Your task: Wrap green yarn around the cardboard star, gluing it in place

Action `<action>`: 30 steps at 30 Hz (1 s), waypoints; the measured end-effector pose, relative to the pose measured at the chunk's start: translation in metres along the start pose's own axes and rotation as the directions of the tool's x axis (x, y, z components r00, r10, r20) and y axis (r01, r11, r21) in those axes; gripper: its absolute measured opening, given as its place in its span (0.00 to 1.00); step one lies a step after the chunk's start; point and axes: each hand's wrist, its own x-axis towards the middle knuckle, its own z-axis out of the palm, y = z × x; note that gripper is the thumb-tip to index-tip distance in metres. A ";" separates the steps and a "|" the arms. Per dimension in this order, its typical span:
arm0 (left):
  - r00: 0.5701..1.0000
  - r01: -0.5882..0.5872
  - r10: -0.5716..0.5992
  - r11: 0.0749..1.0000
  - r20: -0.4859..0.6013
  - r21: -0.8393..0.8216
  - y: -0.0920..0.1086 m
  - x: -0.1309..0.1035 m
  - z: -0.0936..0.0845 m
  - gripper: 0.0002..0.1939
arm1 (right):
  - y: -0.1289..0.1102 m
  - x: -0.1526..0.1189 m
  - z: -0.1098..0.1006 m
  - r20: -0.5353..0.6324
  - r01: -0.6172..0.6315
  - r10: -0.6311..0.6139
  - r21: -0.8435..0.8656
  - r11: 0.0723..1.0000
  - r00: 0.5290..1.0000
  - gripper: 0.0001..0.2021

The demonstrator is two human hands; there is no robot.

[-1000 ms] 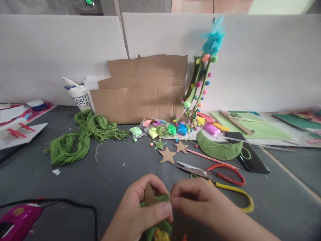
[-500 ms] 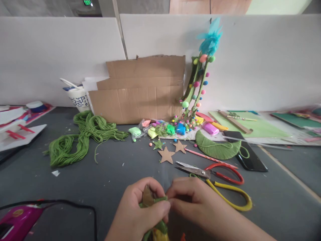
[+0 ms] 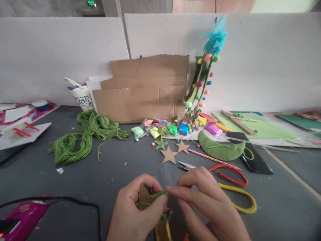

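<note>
My left hand pinches a brown cardboard piece partly wrapped in green yarn. Close to its right side is my right hand, its fingers apart and the index fingertip at the end of the wrapped point. Below my left hand, something yellow shows at the bottom edge, mostly hidden. Ahead lie two plain cardboard stars and a green star. Scissors with red and yellow handles lie partly behind my right hand.
Green yarn bundle at left; magenta tool with a black cord at lower left. Upright cardboard and a pompom-covered decoration stand behind. Right of centre lie a yarn-wrapped crescent, a pencil and a black phone.
My right hand has opened its pinch, turned and spread its fingers, now covering part of the scissors. My left hand keeps its hold. The view has shifted slightly.
</note>
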 end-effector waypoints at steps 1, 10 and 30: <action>1.000 -0.004 0.004 1.000 -0.004 -0.010 0.000 -0.001 0.001 0.08 | 0.000 0.000 0.001 0.003 0.002 -0.002 0.005 1.000 1.000 0.16; 1.000 -0.011 0.011 1.000 -0.006 -0.018 -0.003 -0.003 0.003 0.08 | -0.003 0.003 0.003 -0.036 0.036 -0.036 -0.020 0.999 0.999 0.13; 0.925 0.297 -0.204 0.914 0.320 -0.276 -0.004 0.001 0.003 0.07 | -0.001 0.001 0.009 0.014 -0.298 0.322 0.419 0.858 0.947 0.10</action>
